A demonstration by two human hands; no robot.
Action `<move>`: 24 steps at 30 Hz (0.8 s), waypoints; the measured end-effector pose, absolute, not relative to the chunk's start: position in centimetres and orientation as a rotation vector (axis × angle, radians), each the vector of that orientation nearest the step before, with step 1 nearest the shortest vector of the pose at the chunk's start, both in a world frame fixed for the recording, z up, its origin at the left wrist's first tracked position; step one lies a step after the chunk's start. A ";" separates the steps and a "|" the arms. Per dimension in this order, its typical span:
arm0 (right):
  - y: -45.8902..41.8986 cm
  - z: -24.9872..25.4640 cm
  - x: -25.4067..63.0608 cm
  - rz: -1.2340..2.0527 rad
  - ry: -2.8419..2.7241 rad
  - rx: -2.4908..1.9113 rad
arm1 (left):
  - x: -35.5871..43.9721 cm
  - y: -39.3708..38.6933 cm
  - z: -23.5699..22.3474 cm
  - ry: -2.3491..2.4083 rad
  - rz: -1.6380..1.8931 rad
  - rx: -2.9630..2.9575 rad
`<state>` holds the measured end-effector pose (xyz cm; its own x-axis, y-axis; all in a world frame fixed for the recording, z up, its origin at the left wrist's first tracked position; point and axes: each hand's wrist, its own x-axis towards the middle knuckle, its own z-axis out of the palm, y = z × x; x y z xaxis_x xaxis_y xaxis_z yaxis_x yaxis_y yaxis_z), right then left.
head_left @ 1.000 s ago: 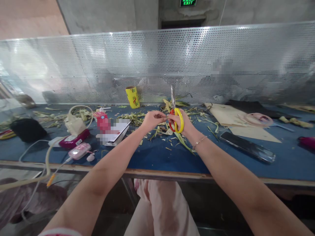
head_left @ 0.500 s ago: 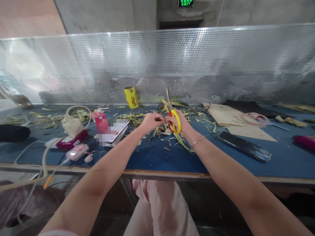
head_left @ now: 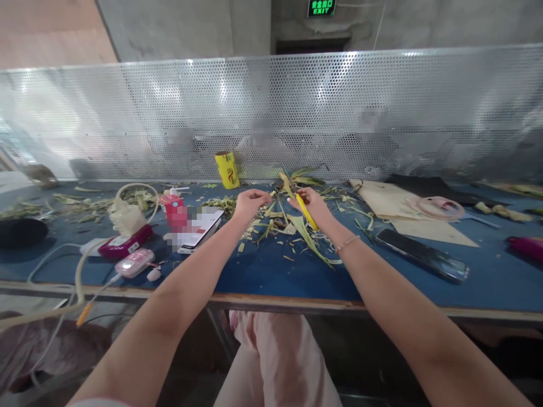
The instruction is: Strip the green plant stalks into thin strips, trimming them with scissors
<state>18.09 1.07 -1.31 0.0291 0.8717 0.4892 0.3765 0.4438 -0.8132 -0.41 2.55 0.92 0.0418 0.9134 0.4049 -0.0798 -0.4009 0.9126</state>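
Observation:
Scissors with a yellow handle [head_left: 307, 212] are in my right hand [head_left: 318, 207], its fingers wrapped round the grip. The blades are hard to pick out against the plant scraps behind. To the left, apart from the scissors, my left hand [head_left: 251, 204] has thumb and fingers pinched together at their tips. Whatever may be between them is too small to make out. Under and between both hands lie dried leaf strips and trimmings [head_left: 278, 223], with a long pale green leaf [head_left: 309, 237] stretching toward the table's front edge.
A phone [head_left: 422, 254] and beige paper sheets [head_left: 382, 198] lie to the right. Leftward are a red box [head_left: 175, 210], a white booklet [head_left: 202, 226], a pink charging device [head_left: 134, 263] and cables. A yellow can-like roll [head_left: 228, 169] stands before the perforated metal screen [head_left: 297, 107].
My hands have moved apart, the left one going left and slightly up. The scissors have turned in my right hand, so the yellow handle now shows edge-on and the blades stand out less.

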 end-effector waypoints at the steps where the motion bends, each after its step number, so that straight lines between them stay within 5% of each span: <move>1: 0.9 -1.2 18.2 0.468 -1.644 -1.199 | -0.6 2.9 0.8 0.846 1.505 1.410; 24: -0.8 -1.2 17.0 0.333 -1.983 -1.346 | -0.3 3.2 0.0 0.746 1.425 1.264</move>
<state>16.95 -0.77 -1.18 -0.2093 0.8889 0.4074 0.7071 0.4254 -0.5649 -0.28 3.20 0.03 0.0993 0.9477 0.3033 -0.2911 -0.2638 0.9196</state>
